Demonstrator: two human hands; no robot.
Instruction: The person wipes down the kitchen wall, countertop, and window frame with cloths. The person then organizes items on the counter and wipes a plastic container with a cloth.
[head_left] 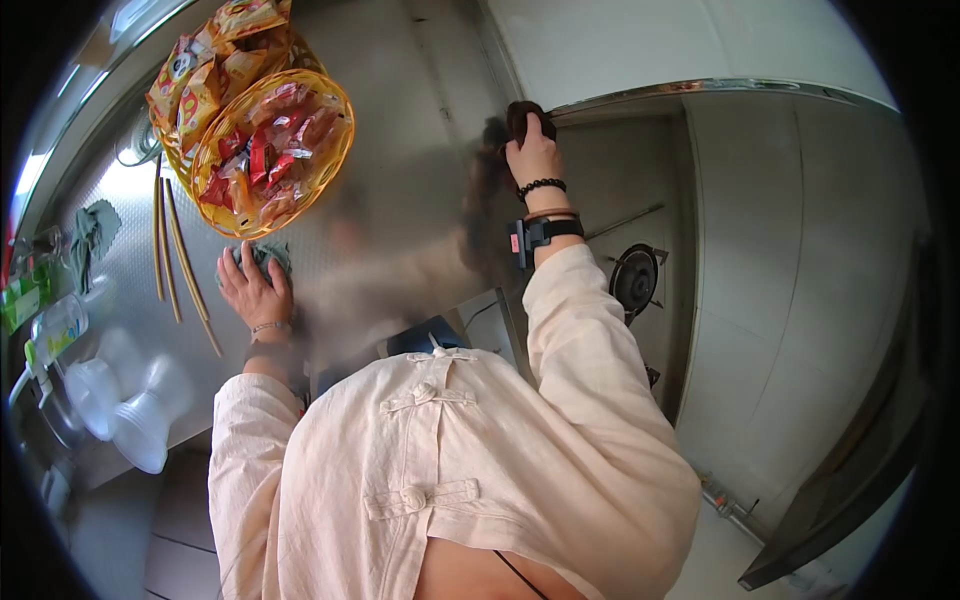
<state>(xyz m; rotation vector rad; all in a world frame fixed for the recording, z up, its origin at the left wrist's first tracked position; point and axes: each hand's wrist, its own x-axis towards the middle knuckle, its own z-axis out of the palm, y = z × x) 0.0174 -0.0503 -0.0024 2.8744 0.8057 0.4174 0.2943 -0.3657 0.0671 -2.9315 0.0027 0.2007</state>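
Note:
My right hand is closed around a dark brown, soft-looking cloth at the corner where the steel counter meets the stove recess. A black bead bracelet and a dark wrist strap sit on that wrist. On the counter, my left hand lies palm down with its fingers stretched out, partly over a crumpled grey-green cloth. The fingers are apart and I see no firm grip on it. Just beyond that hand stands a yellow woven basket of red and clear wrapped snacks.
Behind it, another basket holds yellow snack packets. Several wooden chopsticks lie on the steel counter. Farther left are a second cloth, a clear bottle and white plastic containers. A gas burner sits at right.

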